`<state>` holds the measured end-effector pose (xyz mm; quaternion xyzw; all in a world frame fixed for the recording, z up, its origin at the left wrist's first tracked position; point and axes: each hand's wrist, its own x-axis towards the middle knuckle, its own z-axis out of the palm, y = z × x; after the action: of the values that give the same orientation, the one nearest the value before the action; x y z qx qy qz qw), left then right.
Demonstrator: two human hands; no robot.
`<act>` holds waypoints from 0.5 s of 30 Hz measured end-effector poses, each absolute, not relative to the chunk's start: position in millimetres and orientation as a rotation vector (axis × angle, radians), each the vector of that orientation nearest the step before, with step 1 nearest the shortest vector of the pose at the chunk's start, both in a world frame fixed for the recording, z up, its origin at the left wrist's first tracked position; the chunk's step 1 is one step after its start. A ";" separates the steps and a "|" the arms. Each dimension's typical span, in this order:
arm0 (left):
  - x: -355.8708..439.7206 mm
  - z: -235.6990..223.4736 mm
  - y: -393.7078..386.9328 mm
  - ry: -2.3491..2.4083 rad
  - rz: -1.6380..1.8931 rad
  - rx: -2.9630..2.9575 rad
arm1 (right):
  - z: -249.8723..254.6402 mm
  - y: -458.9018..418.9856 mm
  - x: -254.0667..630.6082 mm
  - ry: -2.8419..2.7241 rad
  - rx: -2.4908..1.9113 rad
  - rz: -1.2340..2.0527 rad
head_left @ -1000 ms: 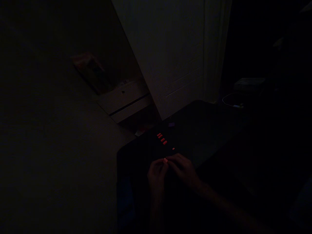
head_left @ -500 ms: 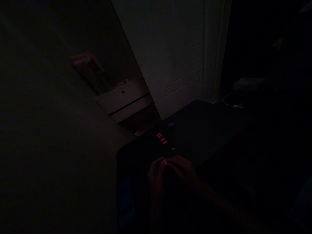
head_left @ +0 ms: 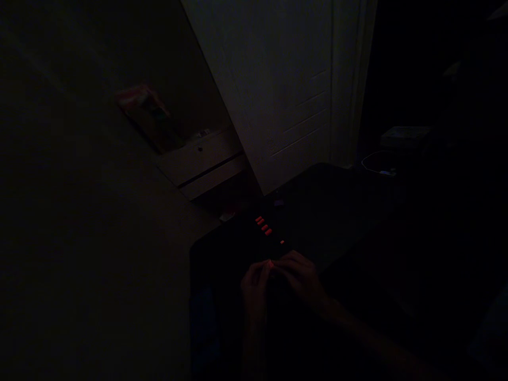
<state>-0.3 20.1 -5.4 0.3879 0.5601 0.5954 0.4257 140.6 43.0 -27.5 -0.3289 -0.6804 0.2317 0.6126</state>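
Observation:
In very dim light, my left hand (head_left: 254, 280) and my right hand (head_left: 300, 273) meet over a dark table (head_left: 337, 206). Their fingertips pinch a small orange-red piece (head_left: 270, 263) between them. Its exact kind is too dark and small to make out. Beyond the hands several short orange-red block-like pieces (head_left: 264, 227) lie in a slanting row on the tabletop. A smaller orange-red piece (head_left: 282, 242) lies apart from that row, just past my right hand's fingers.
Near the table's far edge lies a small purple item (head_left: 279, 203). Behind the table stand a pale door (head_left: 286, 95) and a drawer unit (head_left: 202, 156). To the right are a white cable (head_left: 371, 166) and a pale box-like object (head_left: 405, 136). Something dark blue (head_left: 204, 323) is at lower left.
Both hands stay together, with the held piece shifted very slightly right. My right hand's fingers have lifted and bent a little. The pieces on the table have not moved.

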 end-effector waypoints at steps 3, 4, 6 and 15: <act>-0.9 -5.8 20.2 1.384 1.482 0.966 | -26.2 42.5 142.0 -1.570 -0.758 0.527; -1.3 -6.3 20.3 1.381 1.478 0.968 | -25.8 42.4 142.4 -1.573 -0.757 0.522; -2.4 -7.5 20.4 1.382 1.473 0.973 | -24.9 42.3 143.0 -1.581 -0.753 0.514; 0.7 -4.9 19.9 1.365 1.493 0.935 | -28.9 42.8 138.0 -1.540 -0.780 0.561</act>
<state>0.7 19.9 -4.9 0.3767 0.5499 0.6012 0.4407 138.0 42.8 -28.9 -0.3386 -0.6686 0.2437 0.6156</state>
